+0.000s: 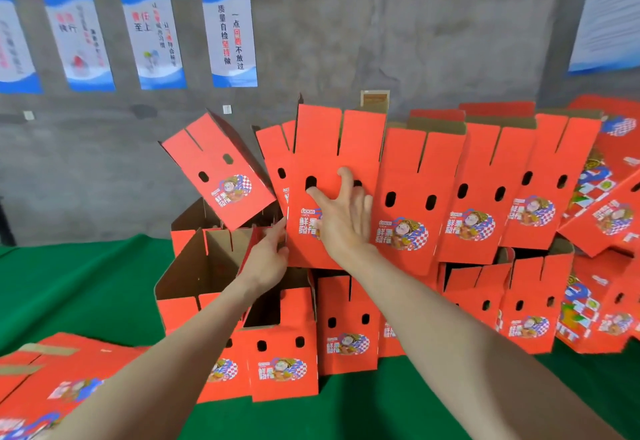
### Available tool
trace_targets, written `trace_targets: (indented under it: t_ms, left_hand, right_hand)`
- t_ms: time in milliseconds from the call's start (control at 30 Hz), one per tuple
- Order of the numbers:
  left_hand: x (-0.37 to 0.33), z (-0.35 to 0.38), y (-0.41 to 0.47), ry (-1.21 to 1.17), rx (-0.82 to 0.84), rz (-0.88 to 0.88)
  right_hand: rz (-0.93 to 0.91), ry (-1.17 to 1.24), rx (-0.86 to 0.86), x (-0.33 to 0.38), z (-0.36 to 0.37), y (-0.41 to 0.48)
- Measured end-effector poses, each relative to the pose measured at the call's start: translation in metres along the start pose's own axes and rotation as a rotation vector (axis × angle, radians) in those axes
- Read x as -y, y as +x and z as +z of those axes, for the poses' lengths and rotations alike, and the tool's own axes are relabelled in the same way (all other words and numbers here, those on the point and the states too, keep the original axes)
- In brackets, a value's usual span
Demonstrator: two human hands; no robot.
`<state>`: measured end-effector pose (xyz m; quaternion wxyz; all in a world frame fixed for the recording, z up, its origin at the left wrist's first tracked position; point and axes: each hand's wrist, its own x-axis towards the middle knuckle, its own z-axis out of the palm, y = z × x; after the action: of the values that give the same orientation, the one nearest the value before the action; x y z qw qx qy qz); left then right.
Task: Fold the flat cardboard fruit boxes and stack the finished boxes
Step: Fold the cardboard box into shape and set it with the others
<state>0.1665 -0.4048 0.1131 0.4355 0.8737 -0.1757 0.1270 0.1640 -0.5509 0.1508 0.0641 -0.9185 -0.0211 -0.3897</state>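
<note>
Box [322, 148] hides fingertips of your left hand [268, 259] gripping its edge; it stands upright, flaps up; your right hand [341, 212] presses it, fingers spread.

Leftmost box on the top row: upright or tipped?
Tipped. The leftmost box leans left, its flaps angled away from the upright box under the right hand.

The left hand [268, 261] has fingers partly hidden behind the box [325, 148]; flat boxes [52, 380] at the near left corner of the bench [86, 294] are cropped; the leftmost poster [14, 41] is blurred.
</note>
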Motion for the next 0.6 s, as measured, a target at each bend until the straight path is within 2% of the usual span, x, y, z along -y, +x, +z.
trace_targets:
  t_ms: [133,233,300,367,500,600]
  left_hand:
    - [0.014,0.003,-0.003,-0.077,-0.042,-0.014]
    - [0.022,0.003,-0.003,-0.085,0.047,0.016]
    - [0.023,0.003,-0.003,-0.06,0.076,0.034]
    - [0.025,0.003,-0.003,-0.044,0.085,0.032]
    - [0.039,-0.006,-0.013,0.103,0.067,0.007]
    - [0.056,-0.03,-0.028,0.183,-0.027,-0.072]
  right_hand:
    - [0.015,-0.051,0.08,-0.001,0.026,0.004]
    - [0.008,0.004,0.019,0.008,0.042,-0.009]
    - [-0.131,0.043,-0.017,0.016,0.051,-0.016]
    - [-0.268,-0.011,0.059,0.02,0.057,-0.015]
    - [-0.162,-0.095,0.27,0.02,0.057,-0.005]
    - [-0.125,-0.054,0.306,0.028,0.051,-0.01]
